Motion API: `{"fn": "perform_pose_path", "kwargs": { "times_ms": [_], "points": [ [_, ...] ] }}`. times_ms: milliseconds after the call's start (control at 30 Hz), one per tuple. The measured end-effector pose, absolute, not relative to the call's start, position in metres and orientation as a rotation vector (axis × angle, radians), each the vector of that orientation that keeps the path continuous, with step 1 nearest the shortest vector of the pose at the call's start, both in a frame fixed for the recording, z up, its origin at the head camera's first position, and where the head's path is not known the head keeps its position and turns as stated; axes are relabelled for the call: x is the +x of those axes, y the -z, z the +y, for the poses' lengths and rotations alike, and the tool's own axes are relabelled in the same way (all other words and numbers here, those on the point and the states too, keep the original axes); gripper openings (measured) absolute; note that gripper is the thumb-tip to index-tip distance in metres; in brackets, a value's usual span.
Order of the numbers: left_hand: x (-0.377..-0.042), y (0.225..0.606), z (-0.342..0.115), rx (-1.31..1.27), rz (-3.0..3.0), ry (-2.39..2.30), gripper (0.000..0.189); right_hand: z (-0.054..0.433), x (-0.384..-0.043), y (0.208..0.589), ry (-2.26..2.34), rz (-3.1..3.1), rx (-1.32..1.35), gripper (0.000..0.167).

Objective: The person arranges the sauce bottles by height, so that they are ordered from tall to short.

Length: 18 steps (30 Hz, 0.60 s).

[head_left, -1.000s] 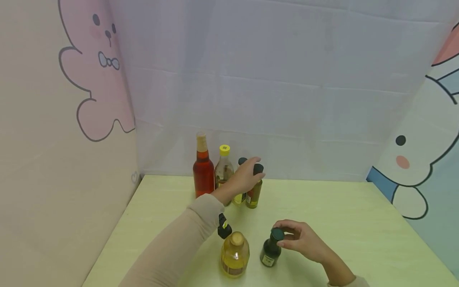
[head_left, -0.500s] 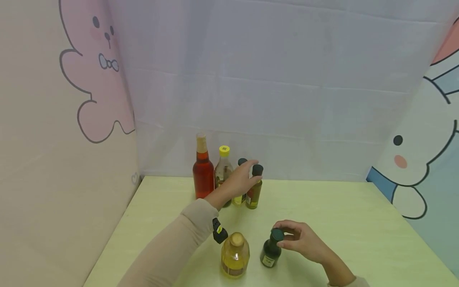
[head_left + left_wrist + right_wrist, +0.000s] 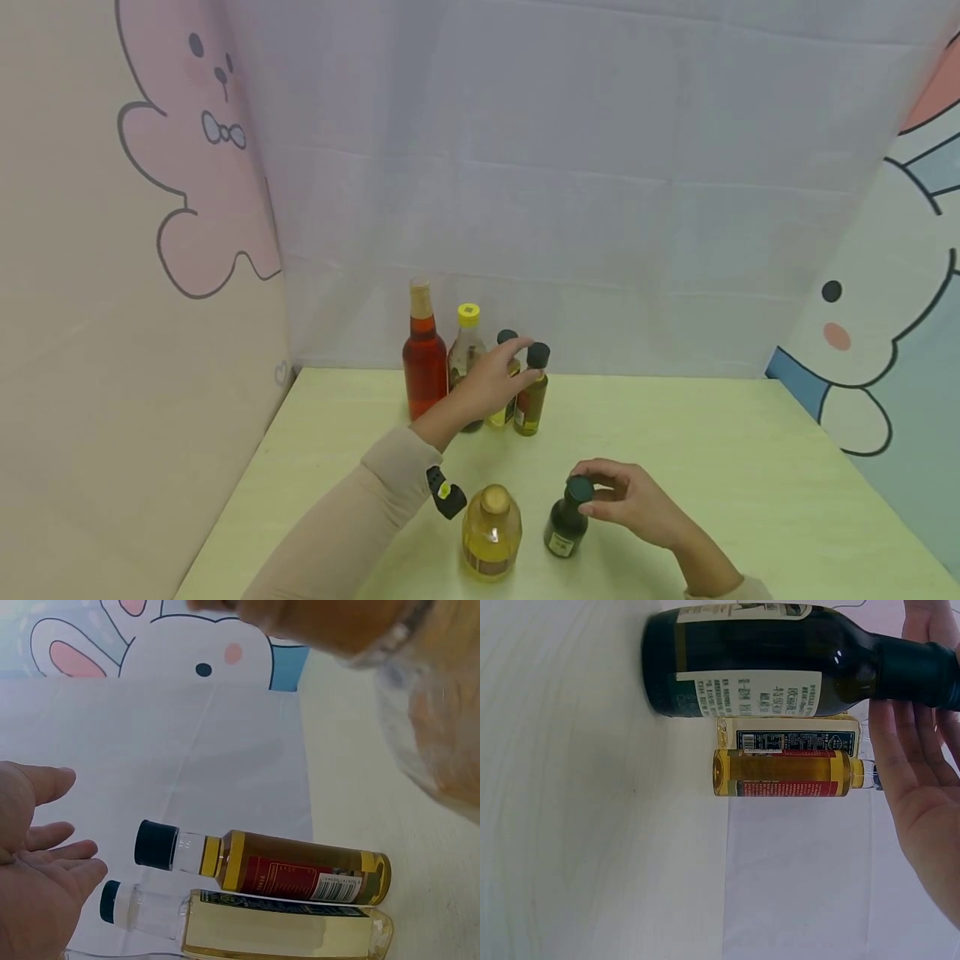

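In the head view my left hand [image 3: 491,385] hovers at the back row, thumb and fingers spread beside the black-capped amber bottle [image 3: 531,404]. The left wrist view shows a gap between this left hand [image 3: 41,862] and the bottle's cap [image 3: 157,844]. A second slim bottle [image 3: 277,928] of pale yellow liquid stands alongside, partly behind the hand in the head view. Nearer the front, my right hand [image 3: 637,508] holds a dark green bottle [image 3: 566,527] by its neck, thumb and fingers on either side. That green bottle [image 3: 750,664] stands upright on the table.
A round gold-capped bottle [image 3: 492,542] of yellow liquid stands in front, left of the green one. Behind the left hand are a tall red bottle [image 3: 425,367] and a yellow-capped bottle [image 3: 467,346]. A pale curtain [image 3: 562,208] closes off the table's [image 3: 712,467] back edge.
My left hand has drawn back a little, to the left and toward me, away from the amber bottle's cap. The right hand and the bottles stay where they were.
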<state>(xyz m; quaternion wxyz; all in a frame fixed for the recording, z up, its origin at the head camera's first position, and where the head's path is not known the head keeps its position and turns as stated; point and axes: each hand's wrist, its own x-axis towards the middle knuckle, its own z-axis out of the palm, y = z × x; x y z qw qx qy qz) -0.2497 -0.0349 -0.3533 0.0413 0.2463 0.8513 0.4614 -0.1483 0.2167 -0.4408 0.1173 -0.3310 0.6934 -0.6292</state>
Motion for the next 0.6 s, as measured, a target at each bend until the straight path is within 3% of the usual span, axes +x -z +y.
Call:
{"fn": "perform_pose_path", "kwargs": {
  "times_ms": [600],
  "points": [
    [-0.23, 0.367, -0.056, 0.756, 2.488, -1.52, 0.054, 0.217, -0.15, 0.442, 1.835, 2.046, -0.952, 0.031]
  ]
}}
